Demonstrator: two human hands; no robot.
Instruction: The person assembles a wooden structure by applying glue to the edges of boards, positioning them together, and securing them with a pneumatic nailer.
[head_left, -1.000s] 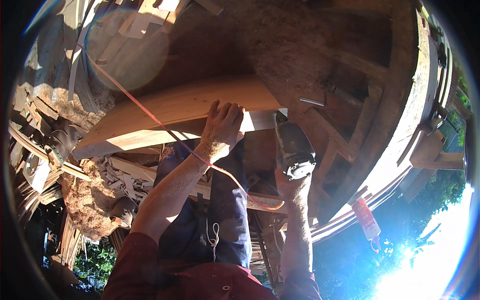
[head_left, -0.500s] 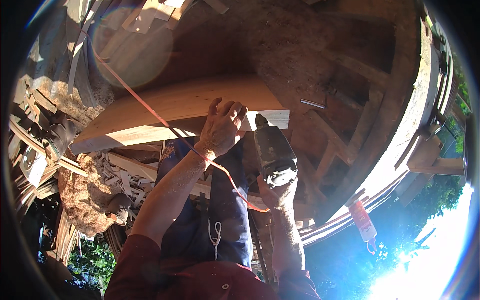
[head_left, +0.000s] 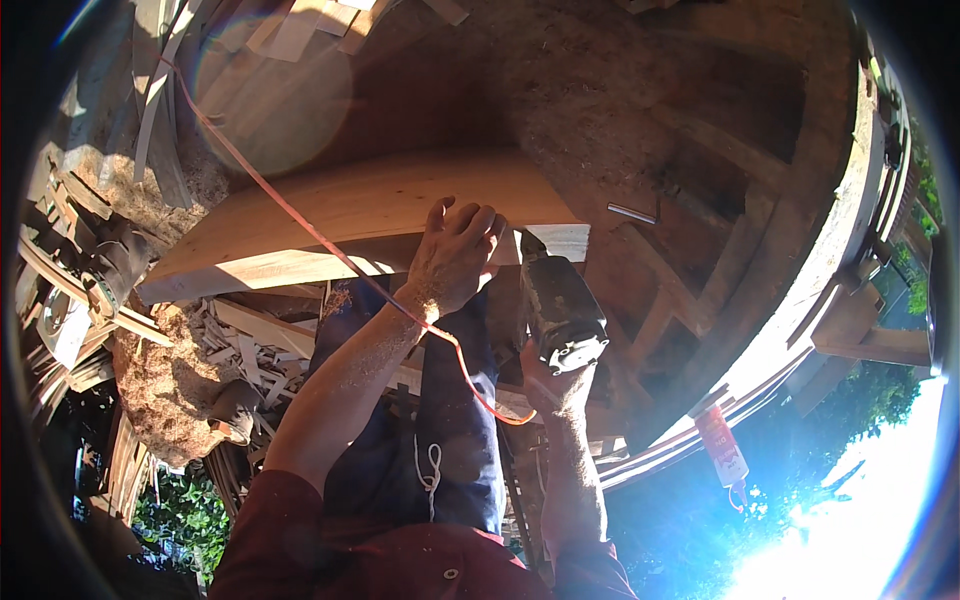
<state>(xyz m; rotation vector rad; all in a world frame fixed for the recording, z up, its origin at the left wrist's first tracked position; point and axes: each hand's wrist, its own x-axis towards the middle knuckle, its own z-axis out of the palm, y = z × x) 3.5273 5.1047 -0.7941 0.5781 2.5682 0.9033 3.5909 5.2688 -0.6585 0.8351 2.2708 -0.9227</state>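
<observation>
A curved pale wooden board (head_left: 350, 190) lies across the view in front of my legs. My left hand (head_left: 450, 260) grips its near edge, fingers curled over it. My right hand (head_left: 555, 380) is closed round a dark, bulky power tool (head_left: 560, 305), whose narrow front end touches or nearly touches the board's sunlit edge, just right of my left hand. A thin orange cord (head_left: 255, 170) runs diagonally across the board and over my left forearm, ending in a curve near my right hand.
Wood offcuts (head_left: 75, 290), shavings (head_left: 170, 390) and strips (head_left: 300, 25) lie left and at the top. Beyond the board is a dirty brown surface (head_left: 600, 90) with timbers and a metal tube (head_left: 632, 213). A red-and-white bottle (head_left: 722, 450) is at the right, beside a curved wooden rim (head_left: 840, 200).
The tool in my right hand moved left along the board toward my left hand, then slightly back to the right. My left hand stays on the board, a little further right in the picture.
</observation>
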